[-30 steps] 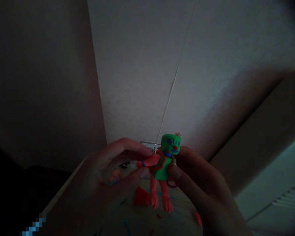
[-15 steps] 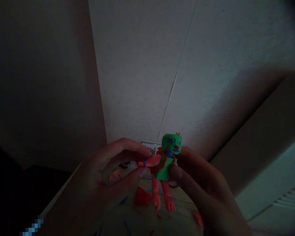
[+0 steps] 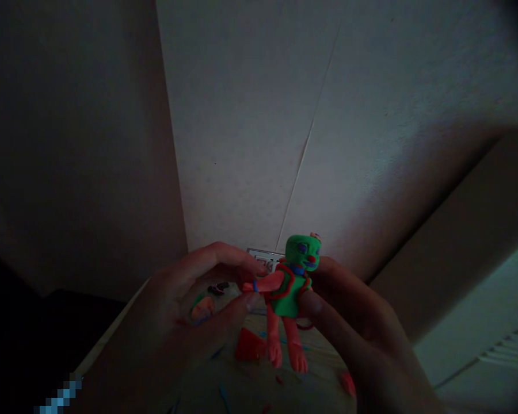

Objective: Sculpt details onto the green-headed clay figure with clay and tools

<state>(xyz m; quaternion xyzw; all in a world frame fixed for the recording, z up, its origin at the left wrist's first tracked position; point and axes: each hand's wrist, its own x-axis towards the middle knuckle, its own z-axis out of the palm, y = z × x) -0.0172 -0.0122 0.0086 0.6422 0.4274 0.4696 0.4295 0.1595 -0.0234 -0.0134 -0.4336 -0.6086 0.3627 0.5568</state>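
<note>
**Clay figure (image 3: 288,300) held upright between the fingertips**

The figure has a green head with a red nose, a green vest edged in red, and reddish arms and legs; a blue band circles one wrist. It stands between the two sets of fingers, its legs hanging free below them. The right hand (image 3: 365,319) pinches the torso, thumb on the front of the vest and the other fingers behind, partly hidden. The left hand (image 3: 168,299) arches around the outstretched arm, thumb tip just under the wrist and index fingertip just above; whether these two press on it cannot be told.

Beneath the fingers lies a tabletop (image 3: 246,384). On it, below the left thumb, are a red piece (image 3: 247,345) and, lower, a blue strip (image 3: 224,398). Through the gap between left thumb and index show an orange lump (image 3: 204,309) and a small dark object (image 3: 218,288). Another reddish lump (image 3: 348,383) sits just beside the right hand, below its thumb. Behind the left index fingertip is a partly covered rectangular object (image 3: 259,254), and above all the fingers rises a pale wall (image 3: 237,126).
</note>
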